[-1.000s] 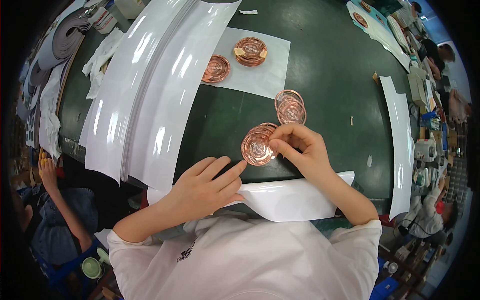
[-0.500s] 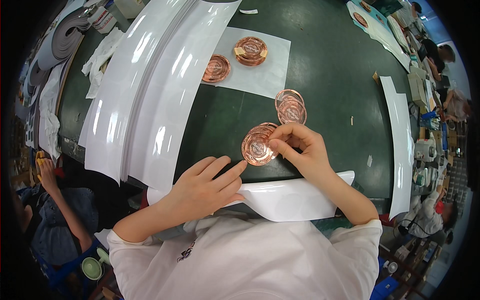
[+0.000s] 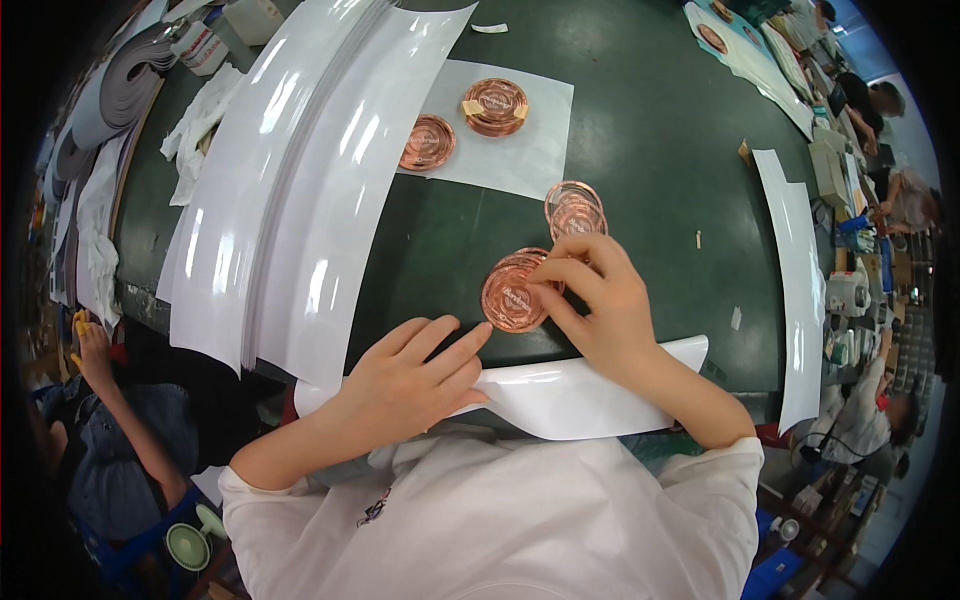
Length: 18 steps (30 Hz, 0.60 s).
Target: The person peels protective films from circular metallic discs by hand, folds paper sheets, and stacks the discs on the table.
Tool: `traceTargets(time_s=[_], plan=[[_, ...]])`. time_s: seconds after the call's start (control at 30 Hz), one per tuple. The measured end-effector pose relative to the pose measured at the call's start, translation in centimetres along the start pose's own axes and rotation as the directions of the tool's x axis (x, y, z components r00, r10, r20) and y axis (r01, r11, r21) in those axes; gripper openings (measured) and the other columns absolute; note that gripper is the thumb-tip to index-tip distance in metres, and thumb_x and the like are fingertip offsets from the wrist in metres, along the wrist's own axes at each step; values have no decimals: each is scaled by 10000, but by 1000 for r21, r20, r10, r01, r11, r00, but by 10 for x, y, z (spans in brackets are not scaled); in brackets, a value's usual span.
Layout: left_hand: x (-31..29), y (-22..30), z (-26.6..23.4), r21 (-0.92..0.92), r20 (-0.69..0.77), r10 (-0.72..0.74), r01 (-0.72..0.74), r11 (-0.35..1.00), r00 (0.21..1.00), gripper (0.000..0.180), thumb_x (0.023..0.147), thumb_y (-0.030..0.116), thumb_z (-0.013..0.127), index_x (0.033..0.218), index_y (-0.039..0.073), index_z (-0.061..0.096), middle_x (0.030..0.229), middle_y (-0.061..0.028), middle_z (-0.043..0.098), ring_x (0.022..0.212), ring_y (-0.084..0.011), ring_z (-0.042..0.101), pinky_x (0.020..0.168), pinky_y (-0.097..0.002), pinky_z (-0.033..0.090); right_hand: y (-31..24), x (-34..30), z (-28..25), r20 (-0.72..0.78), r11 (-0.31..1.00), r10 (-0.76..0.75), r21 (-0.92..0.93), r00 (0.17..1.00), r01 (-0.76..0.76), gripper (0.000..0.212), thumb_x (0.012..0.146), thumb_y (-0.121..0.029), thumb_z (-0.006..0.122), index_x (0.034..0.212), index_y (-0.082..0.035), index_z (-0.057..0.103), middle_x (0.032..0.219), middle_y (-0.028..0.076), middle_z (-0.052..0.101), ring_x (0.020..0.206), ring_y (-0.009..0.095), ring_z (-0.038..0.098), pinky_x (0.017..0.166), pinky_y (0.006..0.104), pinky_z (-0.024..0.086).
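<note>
Head view: right hand (image 3: 608, 303), fingers nearly together, at glossy copper-coloured round discs (image 3: 512, 303), grip unclear; left hand (image 3: 408, 378) beside, fingers apart.

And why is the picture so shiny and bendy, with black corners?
Head view: light glares off the glossy white sheets at left; head view again: the fisheye lens seems to bow the white strip at right and leaves black corners.

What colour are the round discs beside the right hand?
The round discs are shiny copper, best seen in the head view.
</note>
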<state>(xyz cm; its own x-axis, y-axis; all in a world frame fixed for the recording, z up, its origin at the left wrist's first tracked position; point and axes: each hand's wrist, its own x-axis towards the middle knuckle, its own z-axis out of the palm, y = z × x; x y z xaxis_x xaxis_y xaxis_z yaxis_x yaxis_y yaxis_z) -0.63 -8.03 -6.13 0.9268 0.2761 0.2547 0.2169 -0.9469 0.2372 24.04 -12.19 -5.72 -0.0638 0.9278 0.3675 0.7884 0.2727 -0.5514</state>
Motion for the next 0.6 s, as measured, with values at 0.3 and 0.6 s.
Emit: traceTargets(time_s=[0.3, 0.6], plan=[[0, 2, 0, -34, -11, -12, 12, 999, 1000, 329, 859, 377, 709, 894, 63, 616, 1244, -105, 629, 1090, -279, 569, 921, -382, 496, 30, 13, -24, 63, 733, 454, 540, 889, -413, 151, 916, -30, 675, 1058, -8, 630, 924, 18, 684, 813, 72, 617, 756, 235, 505], [2, 4, 5, -29, -17, -34, 33, 999, 999, 339, 831, 386, 713, 883, 68, 608, 1281, -75, 618, 1130, -276, 570, 940, -394, 488, 41, 36, -38, 35, 955, 277, -116, 960, -272, 247, 833, -132, 756, 1049, -61, 659, 1028, 82, 649, 940, 233, 637, 808, 344, 515]])
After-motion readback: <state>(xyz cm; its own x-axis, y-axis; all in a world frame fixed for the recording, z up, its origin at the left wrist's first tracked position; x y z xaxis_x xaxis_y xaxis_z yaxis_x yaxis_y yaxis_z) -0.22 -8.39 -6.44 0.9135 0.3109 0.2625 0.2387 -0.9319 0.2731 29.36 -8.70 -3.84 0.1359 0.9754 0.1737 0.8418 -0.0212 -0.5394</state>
